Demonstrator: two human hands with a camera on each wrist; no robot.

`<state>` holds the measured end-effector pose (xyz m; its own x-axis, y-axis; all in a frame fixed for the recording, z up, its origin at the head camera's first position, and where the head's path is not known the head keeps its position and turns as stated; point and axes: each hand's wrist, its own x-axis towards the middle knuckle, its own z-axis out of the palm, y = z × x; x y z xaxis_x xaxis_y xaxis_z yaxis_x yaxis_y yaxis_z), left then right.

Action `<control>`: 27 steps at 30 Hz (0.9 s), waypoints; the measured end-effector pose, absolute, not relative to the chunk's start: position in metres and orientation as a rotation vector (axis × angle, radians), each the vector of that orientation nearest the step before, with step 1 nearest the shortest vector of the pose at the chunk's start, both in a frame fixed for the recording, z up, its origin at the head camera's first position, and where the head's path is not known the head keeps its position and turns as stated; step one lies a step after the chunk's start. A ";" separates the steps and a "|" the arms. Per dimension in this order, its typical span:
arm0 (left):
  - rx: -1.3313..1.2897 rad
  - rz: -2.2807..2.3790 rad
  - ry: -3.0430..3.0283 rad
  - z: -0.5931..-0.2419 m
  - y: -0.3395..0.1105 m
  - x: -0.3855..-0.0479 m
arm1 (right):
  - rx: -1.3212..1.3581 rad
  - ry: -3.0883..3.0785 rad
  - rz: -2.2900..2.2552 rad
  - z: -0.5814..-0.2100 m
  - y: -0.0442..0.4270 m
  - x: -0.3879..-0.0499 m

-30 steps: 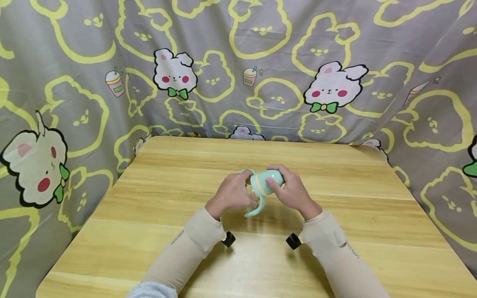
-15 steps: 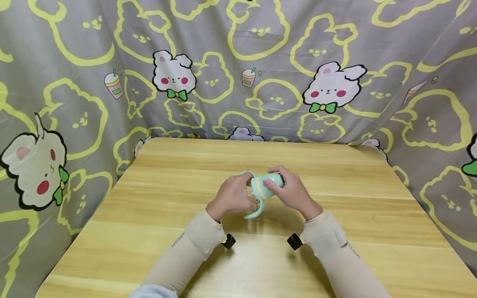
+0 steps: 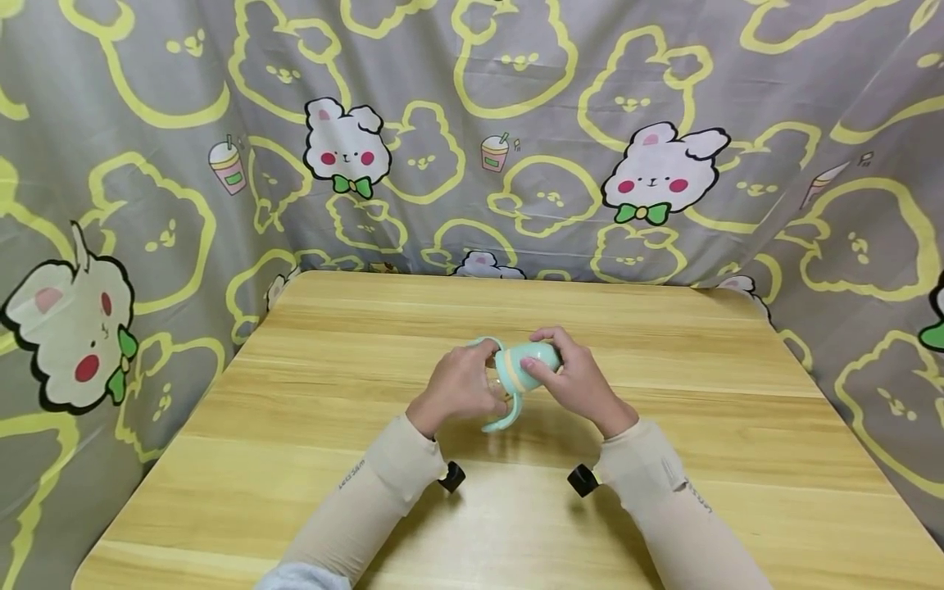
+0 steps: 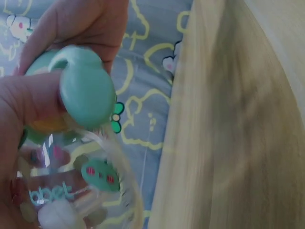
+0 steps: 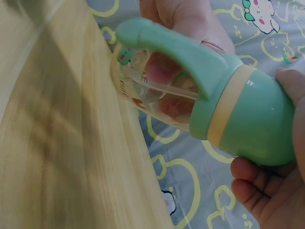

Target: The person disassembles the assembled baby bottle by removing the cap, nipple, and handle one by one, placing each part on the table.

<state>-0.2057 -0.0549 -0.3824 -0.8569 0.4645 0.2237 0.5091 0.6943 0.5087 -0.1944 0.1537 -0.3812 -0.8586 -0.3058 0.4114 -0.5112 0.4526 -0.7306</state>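
A clear baby bottle with a mint-green domed lid (image 3: 537,365), a cream band and two mint handles (image 3: 507,416) is held tilted above the table, lid toward the right. The left hand (image 3: 460,383) grips its clear body, and in the left wrist view the thumb of the left hand (image 4: 28,102) lies beside a handle (image 4: 88,90). Round the lid (image 5: 259,119) curl the fingers and thumb of the right hand (image 3: 583,383). A straw and printed patterns show through the clear body (image 5: 162,95) in the right wrist view.
The wooden table (image 3: 332,352) lies beneath both hands. A grey curtain (image 3: 442,74) with yellow outlines and white cartoon heads surrounds its back and sides. Small black wrist cameras (image 3: 583,479) hang under the forearms.
Both hands keep their grip on the bottle. Its lid and handles have shifted very slightly; the right thumb sits slightly farther left on the lid than a second ago.
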 end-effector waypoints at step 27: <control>-0.833 -1.060 -2.857 -0.379 -0.054 -0.202 | 0.629 -2.538 1.134 -0.376 0.152 -0.191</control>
<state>-0.2016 -0.0544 -0.3786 -0.8609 0.4827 0.1609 0.4708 0.6358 0.6117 -0.1910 0.1516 -0.3758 -0.8626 -0.2705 0.4274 -0.4989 0.5947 -0.6304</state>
